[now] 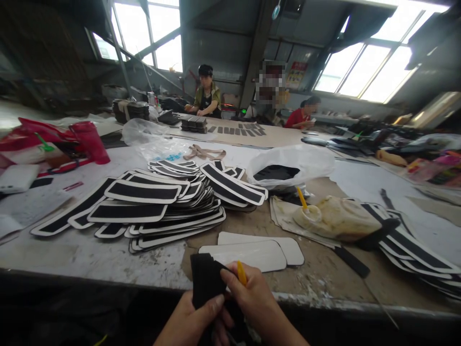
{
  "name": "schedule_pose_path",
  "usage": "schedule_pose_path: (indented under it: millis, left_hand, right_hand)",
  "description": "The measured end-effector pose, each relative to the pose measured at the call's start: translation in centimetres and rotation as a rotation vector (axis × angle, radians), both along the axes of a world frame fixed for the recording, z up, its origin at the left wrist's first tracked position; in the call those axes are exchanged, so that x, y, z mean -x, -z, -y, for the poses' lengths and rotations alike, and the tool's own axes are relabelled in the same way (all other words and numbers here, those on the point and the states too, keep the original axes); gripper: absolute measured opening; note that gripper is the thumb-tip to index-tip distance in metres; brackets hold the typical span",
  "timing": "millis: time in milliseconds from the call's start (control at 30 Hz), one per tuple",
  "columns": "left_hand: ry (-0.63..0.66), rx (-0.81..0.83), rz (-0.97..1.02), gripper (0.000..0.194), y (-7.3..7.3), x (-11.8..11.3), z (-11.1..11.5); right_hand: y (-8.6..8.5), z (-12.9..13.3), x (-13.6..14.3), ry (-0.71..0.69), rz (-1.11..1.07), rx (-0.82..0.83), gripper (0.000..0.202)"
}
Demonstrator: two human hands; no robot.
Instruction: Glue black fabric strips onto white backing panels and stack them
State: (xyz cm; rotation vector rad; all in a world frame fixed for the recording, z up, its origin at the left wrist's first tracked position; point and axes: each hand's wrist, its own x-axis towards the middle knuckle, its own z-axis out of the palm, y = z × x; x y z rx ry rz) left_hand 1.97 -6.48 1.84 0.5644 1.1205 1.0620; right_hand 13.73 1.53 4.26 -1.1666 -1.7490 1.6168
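Observation:
At the table's front edge, my left hand (196, 315) is closed around a bundle of black fabric strips (207, 276), its thumb lying across them. My right hand (254, 293) pinches the upper edge of the same bundle between thumb and fingers. A yellow stick-like piece (241, 274) pokes up from my right hand; the rest of it is hidden. Just beyond my hands, two white rounded panels (248, 255) lie overlapping on brown board. Behind them is a large loose pile of white-bordered black panels (180, 211).
A cut-open plastic container (345, 218) with a yellow stick stands at right, by a black-handled tool (351, 262) and more panels (414, 250). A plastic bag (291, 166) holds black pieces. A red cup (90, 142) is at left. Two people sit across the table.

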Motion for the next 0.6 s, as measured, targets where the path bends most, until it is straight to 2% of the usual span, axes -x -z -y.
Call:
schedule_pose_path:
  millis: [133, 300, 433, 600]
  left_hand:
    - [-0.152, 0.077, 0.053, 0.039, 0.1, -0.1, -0.1]
    - [-0.321, 0.091, 0.054, 0.041, 0.5, -1.0, -0.6]
    - [-0.337, 0.111, 0.066, 0.046, 0.8, -1.6, -0.9]
    - [-0.332, 0.126, 0.068, 0.047, 0.8, -1.6, -1.1]
  right_hand:
    - [0.9, -0.4, -0.2, 0.117, -0.008, -0.064, 0.03]
    - [1.7, 0.0, -0.1, 0.176, -0.105, 0.134, 0.029]
    - [2.1, 0.4, 0.0, 0.219, -0.092, 0.149, 0.032]
    - [3.0, 0.7, 0.3, 0.22, -0.179, 0.217, 0.033]
